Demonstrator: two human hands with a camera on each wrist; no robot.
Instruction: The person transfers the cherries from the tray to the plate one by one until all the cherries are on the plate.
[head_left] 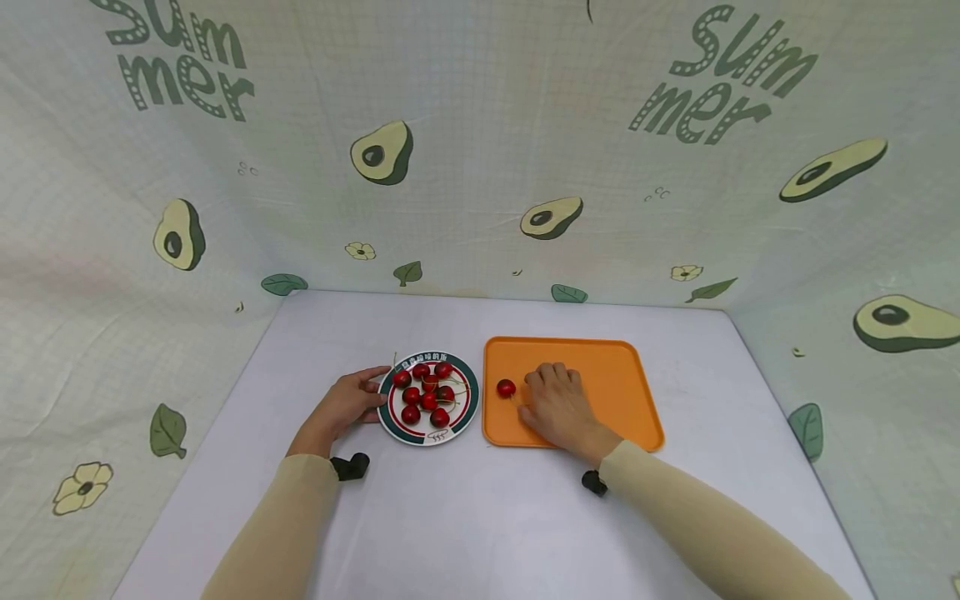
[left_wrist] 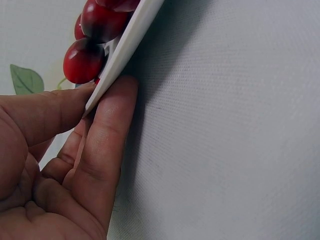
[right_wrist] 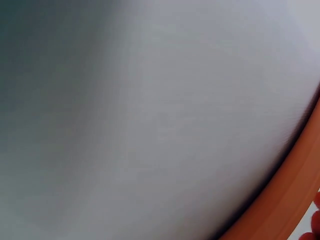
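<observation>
A round plate (head_left: 392,421) with a dark green patterned rim holds several red cherries (head_left: 411,396), some with thin stems. My left hand (head_left: 347,406) pinches the plate's left rim; in the left wrist view its thumb lies above the white edge (left_wrist: 131,47) and a finger below. To the right is an orange tray (head_left: 615,383) with one cherry (head_left: 506,388) near its left side. Over the tray is my right hand (head_left: 561,408), back up, just right of that cherry. Its fingertips and anything under the palm are hidden; the right wrist view does not show the hand.
Plate and tray stand side by side on a white table (head_left: 450,517), a narrow gap between them. A cloth (head_left: 465,125) printed with avocados and leaves hangs behind and at both sides. The tray's orange edge (right_wrist: 280,205) crosses the right wrist view's corner.
</observation>
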